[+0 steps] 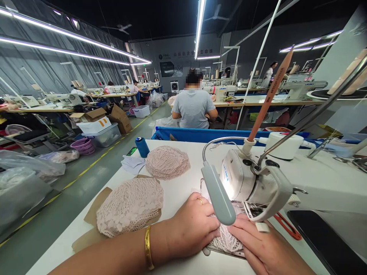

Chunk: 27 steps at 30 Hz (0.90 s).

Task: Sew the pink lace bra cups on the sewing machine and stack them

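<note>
A pale pink lace piece [226, 240] lies under the head of a white sewing machine [239, 173], partly hidden by the lamp and my hands. My left hand [193, 225], with a ring and a gold bangle, is closed on the lace from the left, its fingers curled. From the right, my right hand [259, 240] grips the lace's other side, fingers close to the presser foot. A grey lamp head [219, 194] on a bent neck hides the needle area. Left of my hands are two stacks of similar lace pieces, a nearer one [130, 204] and a farther one [168, 162].
A blue thread spool [142, 147] and white paper [133, 164] sit at the table's far left. Orange-handled thread snips [288, 226] and a black phone-like slab [327, 240] lie to the right. Ahead, a person [195, 107] sits with their back to me.
</note>
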Each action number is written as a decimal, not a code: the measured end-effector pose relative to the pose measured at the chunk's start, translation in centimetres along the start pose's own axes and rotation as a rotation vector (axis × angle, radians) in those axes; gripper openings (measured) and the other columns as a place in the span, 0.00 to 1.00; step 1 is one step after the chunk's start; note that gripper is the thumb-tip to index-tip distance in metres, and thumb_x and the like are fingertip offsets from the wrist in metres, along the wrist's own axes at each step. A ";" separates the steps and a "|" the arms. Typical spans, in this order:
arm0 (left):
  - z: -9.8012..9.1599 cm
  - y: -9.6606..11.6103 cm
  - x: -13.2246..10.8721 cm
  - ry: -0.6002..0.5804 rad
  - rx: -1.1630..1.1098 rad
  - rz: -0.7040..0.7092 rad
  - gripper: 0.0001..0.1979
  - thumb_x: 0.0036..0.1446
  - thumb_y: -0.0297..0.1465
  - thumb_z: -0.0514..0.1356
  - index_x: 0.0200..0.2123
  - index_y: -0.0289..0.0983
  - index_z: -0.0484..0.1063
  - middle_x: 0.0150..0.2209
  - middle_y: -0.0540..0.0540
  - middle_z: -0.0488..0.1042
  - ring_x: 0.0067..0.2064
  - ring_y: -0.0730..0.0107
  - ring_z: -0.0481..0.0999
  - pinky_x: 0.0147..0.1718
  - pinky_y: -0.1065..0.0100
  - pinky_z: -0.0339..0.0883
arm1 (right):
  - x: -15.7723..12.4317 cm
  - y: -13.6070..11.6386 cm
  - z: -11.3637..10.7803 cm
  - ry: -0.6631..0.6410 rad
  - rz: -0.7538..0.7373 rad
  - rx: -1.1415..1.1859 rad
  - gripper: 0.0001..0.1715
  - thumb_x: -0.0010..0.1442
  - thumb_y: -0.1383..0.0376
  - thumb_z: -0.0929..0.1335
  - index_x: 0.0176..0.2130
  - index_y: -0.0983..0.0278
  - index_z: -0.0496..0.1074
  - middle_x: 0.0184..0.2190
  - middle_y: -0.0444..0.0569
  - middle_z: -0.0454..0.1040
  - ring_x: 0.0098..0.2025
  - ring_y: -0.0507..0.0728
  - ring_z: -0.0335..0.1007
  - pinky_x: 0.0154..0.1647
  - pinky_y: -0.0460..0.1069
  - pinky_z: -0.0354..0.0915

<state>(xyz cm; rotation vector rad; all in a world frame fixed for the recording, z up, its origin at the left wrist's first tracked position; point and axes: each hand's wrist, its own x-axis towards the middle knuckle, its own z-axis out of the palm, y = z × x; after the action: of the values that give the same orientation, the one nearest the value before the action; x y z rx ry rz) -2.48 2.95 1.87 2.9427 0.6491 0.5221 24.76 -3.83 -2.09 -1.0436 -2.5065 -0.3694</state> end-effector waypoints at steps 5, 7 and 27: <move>0.0 0.0 0.2 0.010 -0.023 0.060 0.05 0.71 0.31 0.63 0.40 0.39 0.76 0.48 0.42 0.80 0.49 0.57 0.79 0.53 0.55 0.70 | -0.2 0.2 -0.1 -0.008 -0.020 0.043 0.28 0.65 0.73 0.65 0.61 0.62 0.77 0.56 0.54 0.84 0.46 0.64 0.85 0.46 0.56 0.82; -0.2 0.2 0.1 -0.031 -0.077 0.129 0.05 0.70 0.28 0.62 0.37 0.39 0.74 0.47 0.45 0.81 0.47 0.61 0.79 0.51 0.58 0.70 | 0.2 0.0 -0.7 -0.041 -0.045 0.121 0.27 0.62 0.74 0.66 0.57 0.60 0.79 0.53 0.50 0.85 0.45 0.62 0.84 0.47 0.55 0.81; 0.4 -0.7 0.0 0.010 0.010 0.137 0.08 0.70 0.28 0.61 0.34 0.38 0.72 0.47 0.43 0.81 0.45 0.62 0.77 0.50 0.58 0.69 | 0.5 -0.2 -0.7 0.037 -0.010 0.016 0.26 0.61 0.76 0.64 0.53 0.61 0.81 0.51 0.49 0.86 0.41 0.61 0.85 0.43 0.54 0.81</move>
<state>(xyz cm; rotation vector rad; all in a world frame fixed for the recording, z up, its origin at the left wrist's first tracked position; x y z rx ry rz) -2.58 3.55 1.43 3.0107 0.4543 0.5476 24.42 -3.90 -1.26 -1.0097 -2.4790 -0.3682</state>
